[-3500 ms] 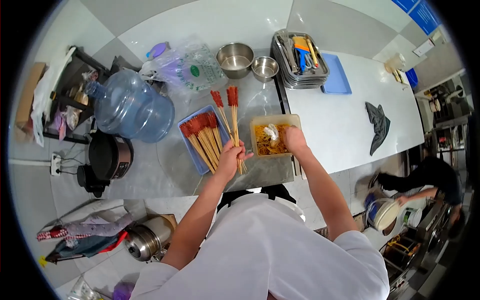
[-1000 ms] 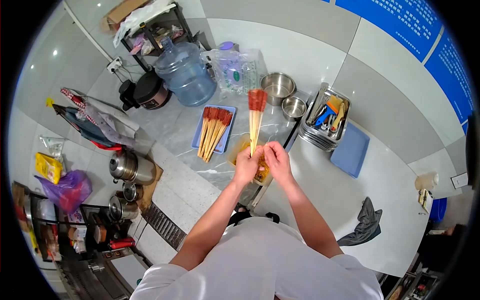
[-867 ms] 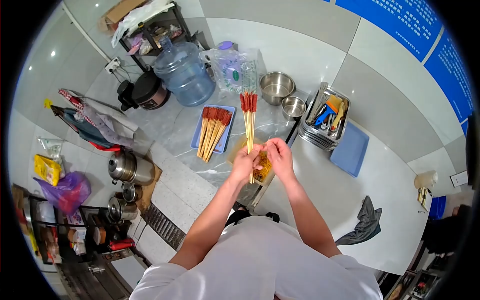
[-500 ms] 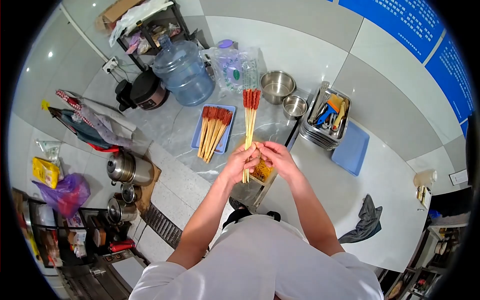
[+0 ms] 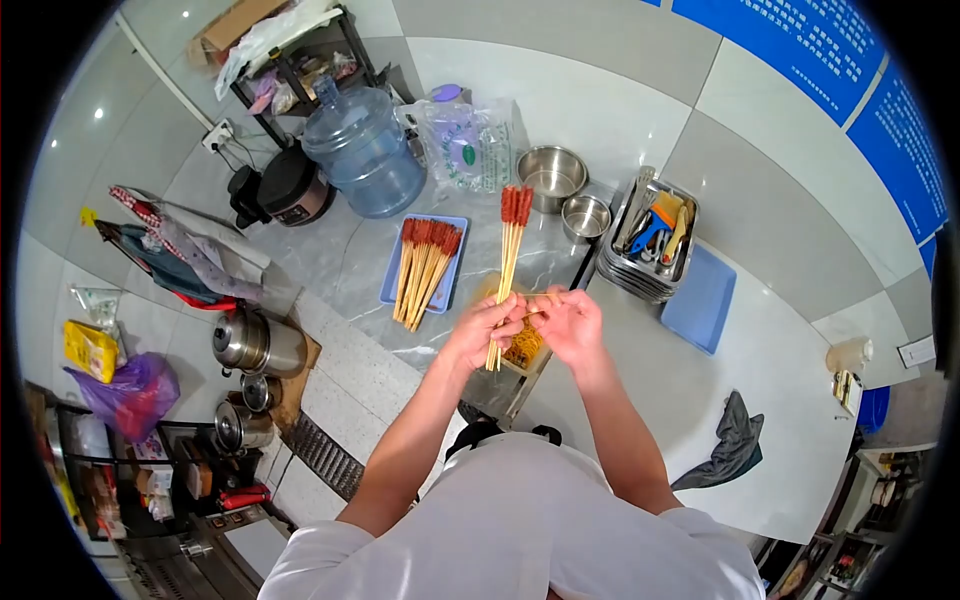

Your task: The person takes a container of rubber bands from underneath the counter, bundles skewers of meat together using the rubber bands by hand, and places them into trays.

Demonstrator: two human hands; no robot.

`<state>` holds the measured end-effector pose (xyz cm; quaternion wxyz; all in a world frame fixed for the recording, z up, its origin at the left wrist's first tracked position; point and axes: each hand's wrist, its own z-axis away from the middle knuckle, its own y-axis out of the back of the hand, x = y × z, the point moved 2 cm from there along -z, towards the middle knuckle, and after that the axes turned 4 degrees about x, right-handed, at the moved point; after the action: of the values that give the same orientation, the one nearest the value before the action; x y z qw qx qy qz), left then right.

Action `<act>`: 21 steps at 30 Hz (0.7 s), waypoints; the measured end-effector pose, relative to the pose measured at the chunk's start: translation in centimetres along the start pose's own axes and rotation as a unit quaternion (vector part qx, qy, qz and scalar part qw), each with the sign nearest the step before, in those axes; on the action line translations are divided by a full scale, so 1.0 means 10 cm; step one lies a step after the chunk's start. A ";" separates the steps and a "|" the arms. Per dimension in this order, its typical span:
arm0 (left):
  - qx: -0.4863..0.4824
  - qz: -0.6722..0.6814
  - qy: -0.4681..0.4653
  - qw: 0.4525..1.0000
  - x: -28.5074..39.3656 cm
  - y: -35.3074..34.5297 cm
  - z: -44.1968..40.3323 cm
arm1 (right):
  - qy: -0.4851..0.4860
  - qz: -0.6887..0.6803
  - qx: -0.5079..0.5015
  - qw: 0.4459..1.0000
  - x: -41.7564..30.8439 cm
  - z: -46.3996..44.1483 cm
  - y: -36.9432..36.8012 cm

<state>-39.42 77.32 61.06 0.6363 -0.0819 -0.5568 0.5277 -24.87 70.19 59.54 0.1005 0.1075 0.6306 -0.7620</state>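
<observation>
My left hand (image 5: 484, 328) is closed round a bundle of wooden skewers (image 5: 513, 235) with red meat at their upper ends. My right hand (image 5: 570, 322) is beside it, its fingers pinching a thin yellowish rubber band (image 5: 541, 297) that stretches across to the bundle. Below both hands, partly hidden by them, sits a plastic container (image 5: 525, 350) of yellow rubber bands. Left of the bundle, a blue tray (image 5: 449, 290) holds several more meat skewers (image 5: 426, 265), their meat ends toward the wall.
Behind stand a large water bottle (image 5: 366, 155), a plastic bag (image 5: 468, 150) and two steel bowls (image 5: 552, 176). To the right are stacked metal trays (image 5: 635, 270) with utensils, a flat blue tray (image 5: 700, 302) and a dark cloth (image 5: 728, 447). Steel pots (image 5: 255, 342) stand at the left.
Earlier my right hand was in the container; it then came up to the bundle. My hands have since moved slightly apart, with the band stretched between them. The view has turned.
</observation>
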 end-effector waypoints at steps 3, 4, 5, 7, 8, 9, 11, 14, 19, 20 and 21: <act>-0.021 0.014 -0.018 1.000 0.04 -0.05 -0.02 | 0.050 -0.017 -0.003 0.999 -0.08 0.07 -0.16; -0.032 0.010 -0.024 0.999 0.07 -0.06 -0.02 | -0.017 -0.034 -0.074 0.997 -0.10 0.05 -0.12; -0.033 0.009 -0.025 0.999 0.08 -0.09 -0.02 | -0.085 -0.050 -0.147 0.984 -0.12 0.02 -0.09; 0.034 -0.097 -0.056 0.993 0.14 -0.17 0.00 | -0.086 -0.090 -0.183 0.975 -0.12 0.01 -0.01; 0.058 -0.105 -0.076 0.990 0.18 -0.22 0.02 | -0.088 -0.131 -0.214 0.964 -0.10 0.01 0.03; 0.061 -0.105 -0.077 0.990 0.18 -0.16 -0.03 | -0.091 -0.132 -0.215 0.963 -0.07 0.06 -0.02; 0.146 -0.087 -0.164 0.972 0.19 0.04 -0.16 | 0.066 0.091 0.033 0.993 -0.01 0.17 -0.12; 0.221 -0.026 -0.208 0.953 0.20 -0.10 -0.22 | 0.171 0.194 0.122 0.958 0.34 -0.01 0.14; 0.247 0.094 -0.286 0.921 0.03 -0.46 -0.32 | 0.322 0.254 0.278 0.869 0.65 -0.25 0.04; 0.197 0.098 -0.300 0.928 -0.01 -0.41 -0.35 | 0.323 0.255 0.280 0.868 0.60 -0.29 0.06; 0.197 0.098 -0.298 0.929 0.00 -0.39 -0.34 | 0.315 0.165 0.254 0.899 0.53 -0.34 0.04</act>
<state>-34.47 77.29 62.49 0.3890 0.1518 -0.5951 0.6866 -29.73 73.34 57.03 -0.0095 0.4667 0.3879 -0.7948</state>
